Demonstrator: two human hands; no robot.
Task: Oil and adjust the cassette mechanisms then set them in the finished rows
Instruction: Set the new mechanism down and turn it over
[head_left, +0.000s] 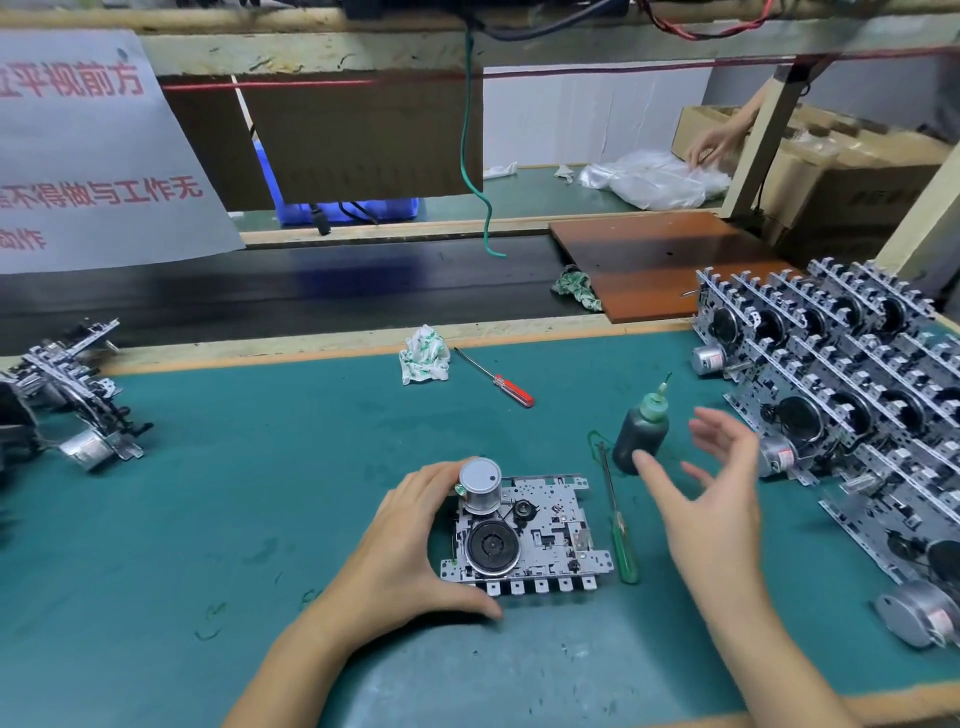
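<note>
Head view of a green-matted bench (218, 493). A cassette mechanism (524, 535), a stamped metal plate with a black flywheel and an upright silver cylindrical motor, lies flat at centre front. The left hand (405, 540) grips its left edge, fingers curled round the motor side and thumb along the front edge. The right hand (711, 499) hovers apart from it, fingers spread and relaxed, holding nothing, slightly blurred. Between hand and mechanism lies a green-handled screwdriver (618, 530); just behind stands a dark oil bottle (641, 431) with a green nozzle, partly covered by the right fingertips. Farther back lie a red-handled screwdriver (496, 379) and a crumpled white-and-green rag (423, 356). Finished rows (841, 395) of mechanisms stand tilted at right, cut off by the frame edge; another pile of mechanisms (67, 395) at left is likewise cropped. A black conveyor belt (311, 296) runs behind, with a brown board (654, 260) resting on it.
</note>
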